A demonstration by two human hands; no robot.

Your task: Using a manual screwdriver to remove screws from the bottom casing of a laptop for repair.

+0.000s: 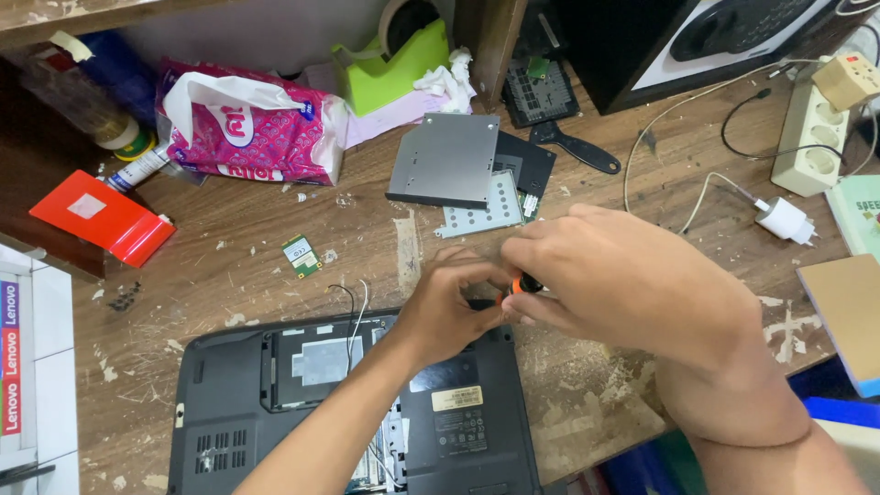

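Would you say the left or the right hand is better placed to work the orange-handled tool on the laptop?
Probably the right hand: its fingers close round the orange-handled tool, while the left hand rests at the laptop.

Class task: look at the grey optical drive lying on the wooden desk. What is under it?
Under the grey optical drive lie a black cover panel and a perforated silver metal bracket, both poking out at its right and lower edges. Whatever else sits beneath is covered.

We see a small tool with an orange-and-black handle (516,285), mostly hidden, pinched just above the black laptop (458,422). The laptop lies bottom-up, its covers removed, at the desk's near edge.
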